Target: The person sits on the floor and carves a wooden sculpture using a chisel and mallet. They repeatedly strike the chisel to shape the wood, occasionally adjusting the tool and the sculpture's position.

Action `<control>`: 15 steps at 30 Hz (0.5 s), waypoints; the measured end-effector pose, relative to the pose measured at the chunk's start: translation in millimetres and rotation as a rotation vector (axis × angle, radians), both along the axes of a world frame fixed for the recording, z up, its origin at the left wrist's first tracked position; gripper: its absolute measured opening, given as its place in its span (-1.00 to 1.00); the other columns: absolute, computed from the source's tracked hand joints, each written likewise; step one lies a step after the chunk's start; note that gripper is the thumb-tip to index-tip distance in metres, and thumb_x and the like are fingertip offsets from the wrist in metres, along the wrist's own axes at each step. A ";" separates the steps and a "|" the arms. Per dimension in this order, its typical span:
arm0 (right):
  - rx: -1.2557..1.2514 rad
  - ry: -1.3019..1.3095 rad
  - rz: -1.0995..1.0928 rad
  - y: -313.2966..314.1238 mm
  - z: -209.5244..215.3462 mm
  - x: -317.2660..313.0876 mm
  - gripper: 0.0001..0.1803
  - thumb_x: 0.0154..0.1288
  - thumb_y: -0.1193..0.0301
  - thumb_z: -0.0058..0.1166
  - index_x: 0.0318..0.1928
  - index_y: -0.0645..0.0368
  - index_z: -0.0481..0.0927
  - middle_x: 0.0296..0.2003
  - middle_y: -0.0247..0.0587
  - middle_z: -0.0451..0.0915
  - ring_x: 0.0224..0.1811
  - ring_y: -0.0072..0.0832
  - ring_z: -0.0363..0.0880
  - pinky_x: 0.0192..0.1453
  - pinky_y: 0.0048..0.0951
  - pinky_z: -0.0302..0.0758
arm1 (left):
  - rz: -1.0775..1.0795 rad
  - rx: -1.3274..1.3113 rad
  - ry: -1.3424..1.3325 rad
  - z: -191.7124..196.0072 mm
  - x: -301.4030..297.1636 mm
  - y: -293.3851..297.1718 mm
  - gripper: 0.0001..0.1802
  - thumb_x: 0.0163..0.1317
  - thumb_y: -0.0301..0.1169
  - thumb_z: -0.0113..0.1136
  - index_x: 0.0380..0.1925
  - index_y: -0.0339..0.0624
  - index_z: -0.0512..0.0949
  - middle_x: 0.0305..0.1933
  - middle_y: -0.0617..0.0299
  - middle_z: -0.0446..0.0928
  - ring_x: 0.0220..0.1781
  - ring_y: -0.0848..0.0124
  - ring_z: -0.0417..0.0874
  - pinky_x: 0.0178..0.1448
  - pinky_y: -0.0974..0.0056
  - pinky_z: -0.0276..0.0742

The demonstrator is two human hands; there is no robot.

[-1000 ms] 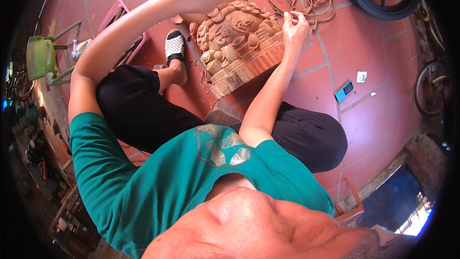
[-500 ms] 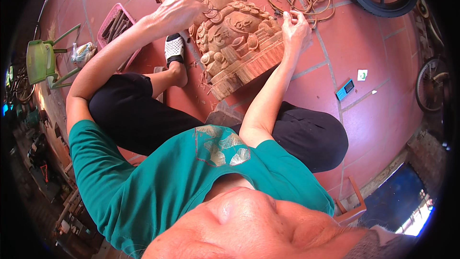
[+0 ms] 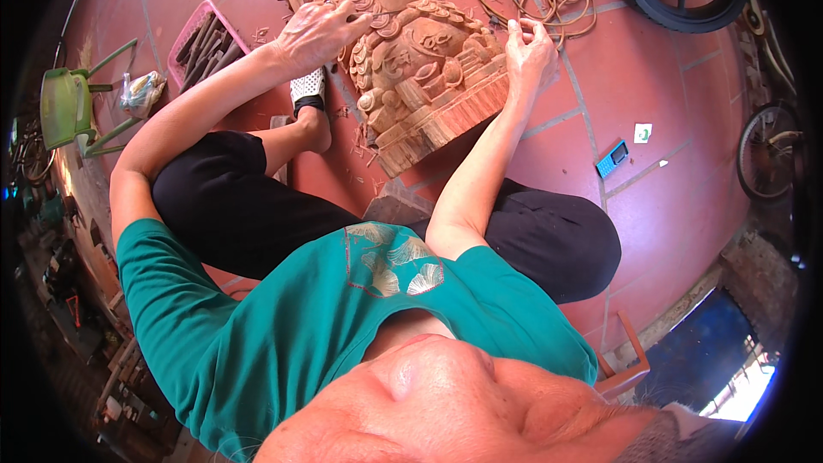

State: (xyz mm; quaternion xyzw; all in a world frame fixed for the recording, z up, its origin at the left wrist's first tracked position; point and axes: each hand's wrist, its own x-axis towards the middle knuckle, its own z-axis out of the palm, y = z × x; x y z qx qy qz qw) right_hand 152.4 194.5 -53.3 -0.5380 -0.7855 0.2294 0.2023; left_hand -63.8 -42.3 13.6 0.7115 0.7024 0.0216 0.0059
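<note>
The wood carving (image 3: 420,60) lies on the red tile floor (image 3: 651,206) between the knees. The left hand (image 3: 315,32) grips a thin chisel (image 3: 381,13); the right hand (image 3: 529,53) rests loosely curled on the carving's edge, steadying it. Short, controlled cuts suit best.

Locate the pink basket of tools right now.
In the head view the pink basket sits upper left on the red tiled floor, just left of the left hand and the wooden carving, right of the green chair.
</note>
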 end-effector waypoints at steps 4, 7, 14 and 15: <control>-0.025 -0.010 0.015 -1.5 5.2 0.3 -0.71 0.21 0.12 0.23 -0.14 -0.05 0.67 -0.38 -0.29 0.73 -0.25 -0.19 0.68 -0.16 -0.13 0.50 | 0.025 -0.023 0.030 -5.6 2.8 -2.6 -0.57 0.10 -0.46 0.14 0.04 -0.18 0.46 -0.22 -0.03 0.49 -0.29 0.08 0.69 -0.23 0.07 0.61; -0.023 -0.011 0.019 -2.0 6.7 0.4 -0.71 0.21 0.11 0.23 -0.14 -0.05 0.67 -0.38 -0.29 0.73 -0.27 -0.19 0.68 -0.17 -0.13 0.50 | -0.031 0.040 0.057 -7.4 3.0 -2.6 -0.59 0.12 -0.44 0.13 0.03 -0.19 0.45 -0.21 -0.03 0.49 -0.27 0.08 0.68 -0.20 0.07 0.62; 0.012 -0.009 0.041 -0.8 3.1 1.0 -0.71 0.21 0.12 0.24 -0.14 -0.04 0.67 -0.39 -0.29 0.73 -0.30 -0.21 0.69 -0.21 -0.18 0.52 | 0.177 0.011 -0.138 -12.8 7.1 4.9 -0.66 0.18 -0.41 0.13 -0.01 -0.09 0.48 -0.21 0.02 0.54 -0.22 0.12 0.69 -0.19 0.03 0.59; 0.013 -0.007 0.040 -0.6 3.3 1.4 -0.71 0.21 0.12 0.24 -0.15 -0.03 0.67 -0.39 -0.29 0.73 -0.30 -0.21 0.69 -0.21 -0.18 0.52 | 0.224 0.034 -0.236 -15.3 5.1 5.2 -0.67 0.19 -0.41 0.13 -0.01 -0.07 0.49 -0.20 0.03 0.56 -0.21 0.13 0.69 -0.19 0.02 0.58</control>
